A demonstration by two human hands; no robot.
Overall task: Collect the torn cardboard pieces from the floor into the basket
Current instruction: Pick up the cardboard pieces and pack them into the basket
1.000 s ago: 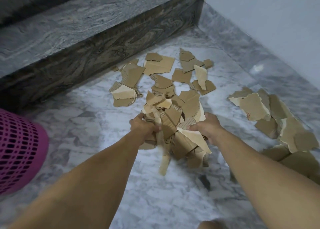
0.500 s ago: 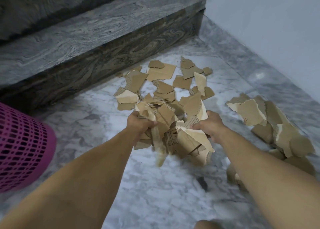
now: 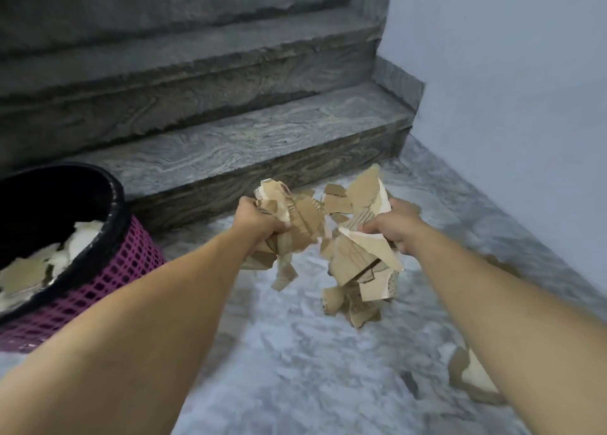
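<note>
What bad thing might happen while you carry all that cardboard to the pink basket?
Loose pieces may drop: some cardboard scraps dangle below the right hand, barely gripped. The left hand also holds a crumpled bunch with a strip hanging down. The basket sits off to the left, so pieces could fall on the floor on the way.

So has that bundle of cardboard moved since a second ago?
Yes. The cardboard in both hands has risen off the floor, now level with the bottom step.
</note>
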